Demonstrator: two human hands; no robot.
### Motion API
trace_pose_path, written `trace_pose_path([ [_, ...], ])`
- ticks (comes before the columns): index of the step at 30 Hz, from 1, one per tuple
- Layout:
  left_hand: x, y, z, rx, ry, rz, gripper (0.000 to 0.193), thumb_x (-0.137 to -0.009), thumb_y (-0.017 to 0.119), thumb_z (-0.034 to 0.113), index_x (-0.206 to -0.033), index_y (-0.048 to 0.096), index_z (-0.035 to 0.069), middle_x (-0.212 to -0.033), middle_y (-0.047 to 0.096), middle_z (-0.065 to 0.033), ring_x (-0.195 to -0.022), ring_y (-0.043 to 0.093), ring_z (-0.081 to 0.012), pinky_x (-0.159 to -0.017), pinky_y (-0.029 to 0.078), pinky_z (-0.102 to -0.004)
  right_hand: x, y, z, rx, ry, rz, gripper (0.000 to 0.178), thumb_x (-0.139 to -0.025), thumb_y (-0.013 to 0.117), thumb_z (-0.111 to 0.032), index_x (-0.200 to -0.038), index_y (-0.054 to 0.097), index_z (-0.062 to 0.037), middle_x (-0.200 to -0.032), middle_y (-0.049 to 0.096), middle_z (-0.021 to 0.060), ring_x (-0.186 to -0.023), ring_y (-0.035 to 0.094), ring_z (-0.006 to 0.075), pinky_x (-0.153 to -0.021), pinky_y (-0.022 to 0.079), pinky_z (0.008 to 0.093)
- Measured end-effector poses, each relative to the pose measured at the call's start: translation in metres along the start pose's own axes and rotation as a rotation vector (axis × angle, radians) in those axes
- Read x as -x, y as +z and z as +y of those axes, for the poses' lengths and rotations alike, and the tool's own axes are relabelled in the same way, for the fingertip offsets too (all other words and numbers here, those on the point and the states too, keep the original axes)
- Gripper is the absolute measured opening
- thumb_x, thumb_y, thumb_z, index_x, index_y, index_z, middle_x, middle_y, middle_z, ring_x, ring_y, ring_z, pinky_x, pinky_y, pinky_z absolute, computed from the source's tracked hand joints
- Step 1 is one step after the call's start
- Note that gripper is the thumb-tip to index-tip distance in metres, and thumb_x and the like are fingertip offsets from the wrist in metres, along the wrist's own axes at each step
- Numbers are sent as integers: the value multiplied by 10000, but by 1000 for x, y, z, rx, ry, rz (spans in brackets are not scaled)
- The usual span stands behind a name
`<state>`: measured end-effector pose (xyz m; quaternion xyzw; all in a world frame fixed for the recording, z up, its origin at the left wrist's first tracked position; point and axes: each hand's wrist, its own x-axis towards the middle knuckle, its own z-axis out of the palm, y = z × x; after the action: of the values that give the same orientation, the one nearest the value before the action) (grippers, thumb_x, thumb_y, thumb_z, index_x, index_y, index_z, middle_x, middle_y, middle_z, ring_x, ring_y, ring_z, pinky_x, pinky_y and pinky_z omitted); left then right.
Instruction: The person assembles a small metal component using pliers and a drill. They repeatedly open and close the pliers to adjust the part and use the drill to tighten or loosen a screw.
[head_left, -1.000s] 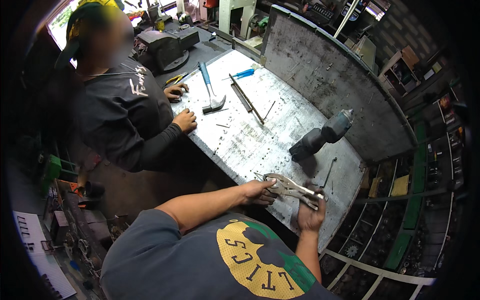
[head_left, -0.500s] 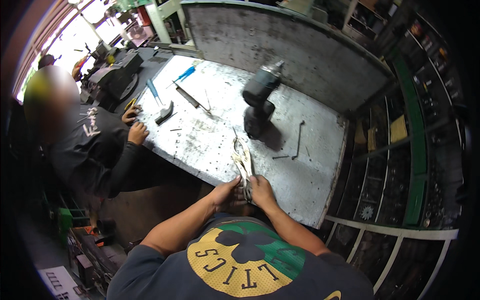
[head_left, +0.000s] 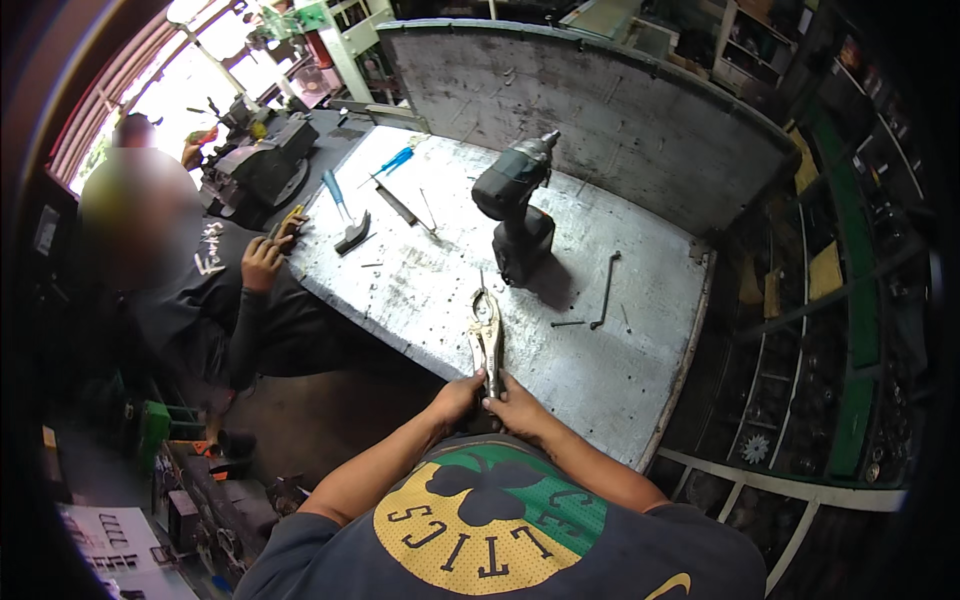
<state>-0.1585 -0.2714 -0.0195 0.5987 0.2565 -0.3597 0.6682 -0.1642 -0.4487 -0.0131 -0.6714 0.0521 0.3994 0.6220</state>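
Metallic locking pliers [head_left: 486,335] with curved jaws point away from me over the near edge of the metal-topped table. My left hand [head_left: 457,400] is closed around the left side of their handles, its lower fingers partly hidden. On the other side, my right hand [head_left: 518,408] grips the handle end, with the thumb laid on it. A thin rod [head_left: 482,278] shows just past the jaw tips; whether it touches them I cannot tell. Beyond stands a dark cordless drill-like power tool [head_left: 517,205], upright on its battery.
On the table [head_left: 620,380] lie a hammer [head_left: 352,232], a blue-handled screwdriver [head_left: 396,161], a flat bar [head_left: 398,204], a long wrench [head_left: 607,290] and a bolt [head_left: 567,323]. A co-worker's hands [head_left: 263,262] rest at the left edge. A metal panel [head_left: 600,120] rises behind; shelves [head_left: 790,300] stand right.
The whole view has shifted, so the table appears slightly lower and further right. My right hand has moved down toward the handle end. The pliers stay in both hands; the co-worker's hands have shifted slightly.
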Motion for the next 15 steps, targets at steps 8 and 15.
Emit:
trace_pose_path([
  [8,35,-21,16,-373,82,-14,679,-1091,518,592,-1247,713,-40,-1061,736,-114,-908,662,-180,-835,552,-346,19,-39,0,-359,-67,-227,683,-932,513,-30,-1594,351,-80,-781,507,13,-592,476,118,-538,441,275],
  [15,35,-17,13,-412,471,-18,780,-1092,481,623,-1525,478,-26,-1305,662,-135,-1080,619,-178,-959,521,-357,27,-33,-16,-216,-339,-188,676,-927,524,2,-1589,389,-25,-998,590,52,-856,587,131,-802,541,298],
])
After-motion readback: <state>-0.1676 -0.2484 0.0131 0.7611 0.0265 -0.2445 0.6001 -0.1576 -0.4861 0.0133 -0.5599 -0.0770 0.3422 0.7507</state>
